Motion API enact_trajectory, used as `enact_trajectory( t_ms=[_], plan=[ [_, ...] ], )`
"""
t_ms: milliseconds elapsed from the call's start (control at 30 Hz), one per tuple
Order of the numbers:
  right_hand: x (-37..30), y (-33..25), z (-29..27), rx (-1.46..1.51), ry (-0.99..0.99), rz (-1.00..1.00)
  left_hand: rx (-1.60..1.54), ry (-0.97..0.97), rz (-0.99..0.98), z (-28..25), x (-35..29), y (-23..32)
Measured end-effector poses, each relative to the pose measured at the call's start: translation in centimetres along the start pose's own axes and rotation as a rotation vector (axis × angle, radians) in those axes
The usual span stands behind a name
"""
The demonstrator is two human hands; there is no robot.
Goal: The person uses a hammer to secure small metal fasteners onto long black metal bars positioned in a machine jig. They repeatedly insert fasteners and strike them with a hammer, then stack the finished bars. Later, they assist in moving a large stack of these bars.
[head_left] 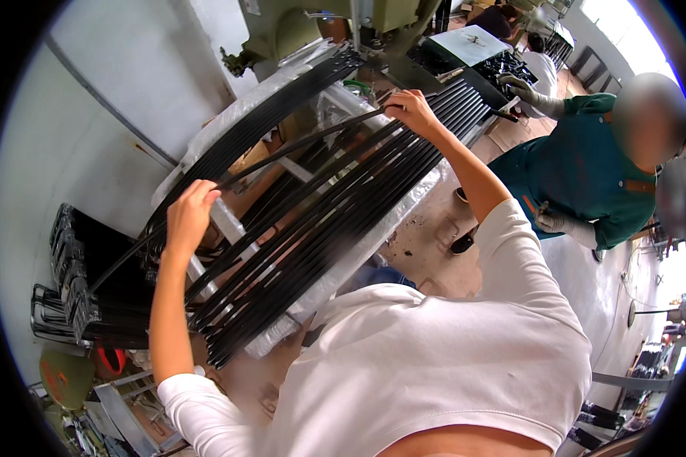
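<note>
A long thin black tube [301, 145] spans slantwise between my two hands, above a metal rack. My left hand [190, 217] is closed round it on the left, and the tube runs on past that hand toward the lower left. Near its far right end, my right hand [413, 113] grips it between thumb and fingers. Below lies a spread row of similar black tubes [335, 221], resting across the rack's crossbars [232, 226]. Another close-packed row of black tubes [263, 114] lies along the rack's far left side.
Clear plastic wraps the rack's side rail [408, 202]. Bent black frames [80, 289] are stacked at the left by a pale wall. A co-worker [579, 164] in green with gloves stands at the right, beside a table [465, 46] with black parts. Green machinery [305, 30] stands behind.
</note>
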State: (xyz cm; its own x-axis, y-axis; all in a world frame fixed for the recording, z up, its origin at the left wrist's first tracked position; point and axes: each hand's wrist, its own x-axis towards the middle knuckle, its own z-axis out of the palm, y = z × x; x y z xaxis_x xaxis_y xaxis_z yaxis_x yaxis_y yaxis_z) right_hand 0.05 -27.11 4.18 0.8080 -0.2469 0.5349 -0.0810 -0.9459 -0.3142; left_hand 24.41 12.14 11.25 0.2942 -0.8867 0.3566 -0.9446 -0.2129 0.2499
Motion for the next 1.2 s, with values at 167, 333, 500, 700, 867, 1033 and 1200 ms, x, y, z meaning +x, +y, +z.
enact_trajectory(
  t_ms=[167,333,500,700,867,1033,1200],
  plan=[
    [0.1,6.6,-1.7,-0.124,0.045,0.145,-0.059,0.033,-0.015,5.9,4.8,2.1],
    [1.4,12.7,-2.0,-0.120,0.074,0.128,-0.049,0.018,-0.087,9.6,9.1,3.1],
    [3.0,15.1,-1.3,-0.087,0.103,0.089,-0.060,0.042,-0.143,11.9,10.7,3.2],
    [4.7,16.0,-0.6,-0.073,0.061,0.058,-0.060,0.038,-0.224,13.2,10.6,3.0],
    [5.2,16.2,-0.2,-0.032,0.073,0.036,-0.037,0.062,-0.263,13.7,10.1,3.4],
    [5.4,16.4,-0.2,-0.008,0.054,0.037,-0.050,0.070,-0.276,13.9,9.7,3.7],
    [4.8,16.6,0.2,0.015,-0.122,0.103,-0.054,-0.003,-0.298,15.0,9.1,3.9]
  ],
)
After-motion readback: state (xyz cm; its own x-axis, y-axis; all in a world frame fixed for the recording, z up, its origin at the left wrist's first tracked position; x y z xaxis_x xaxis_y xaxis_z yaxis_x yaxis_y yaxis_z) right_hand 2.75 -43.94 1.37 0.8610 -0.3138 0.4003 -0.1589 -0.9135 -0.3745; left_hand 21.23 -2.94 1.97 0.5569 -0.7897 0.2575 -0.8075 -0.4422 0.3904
